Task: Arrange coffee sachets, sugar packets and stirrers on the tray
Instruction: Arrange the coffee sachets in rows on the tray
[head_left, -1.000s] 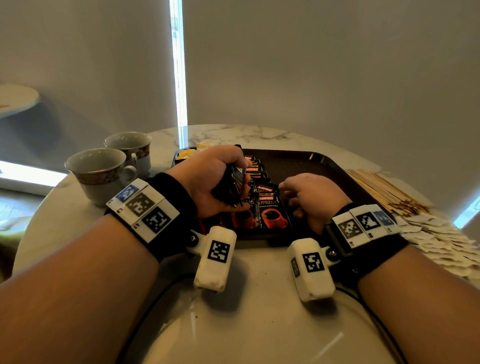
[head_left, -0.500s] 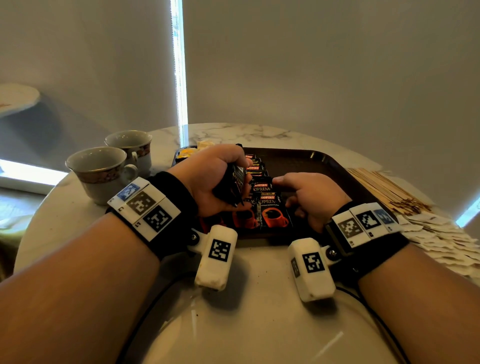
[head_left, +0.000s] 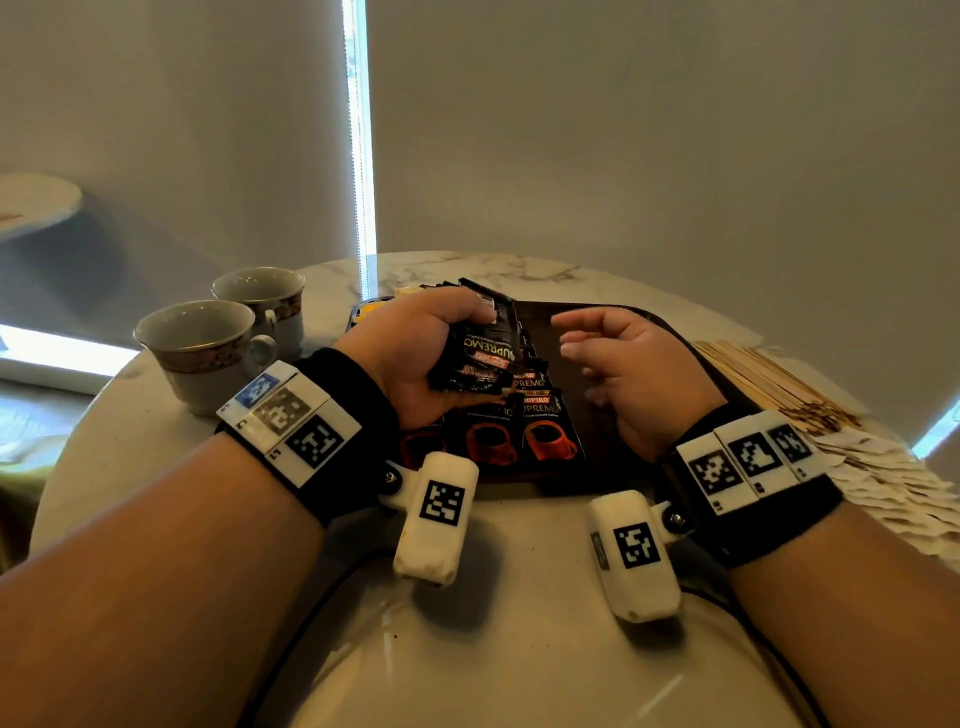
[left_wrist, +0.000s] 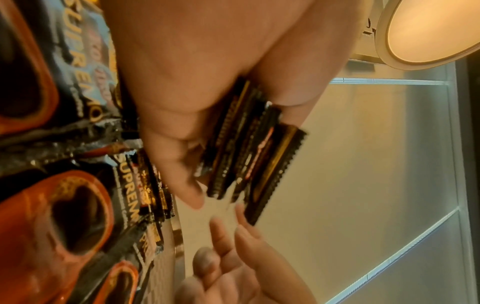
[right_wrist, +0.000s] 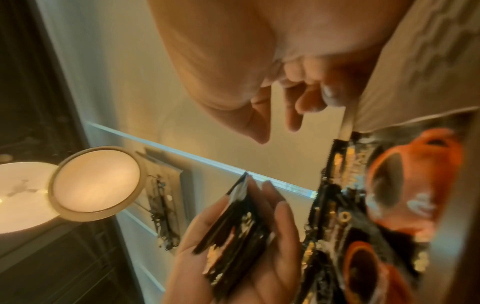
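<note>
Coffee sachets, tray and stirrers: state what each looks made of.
Coffee sachets in the left hand: glossy printed foil or plastic film, judging by sheen and serrated edges. Tray: dark brown, smooth; plastic or lacquered wood, unclear. Stirrers: thin pale sticks, likely wood.

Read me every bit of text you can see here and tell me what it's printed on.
"SUPREMO": coffee sachets held in the left hand.
"KOPIKO", partly cut off: sachet lying on the tray.
"SUPREMO": sachets on the tray, in the left wrist view.
Small print under the brand: too blurred.
Wrist tags: coded patterns only.
</note>
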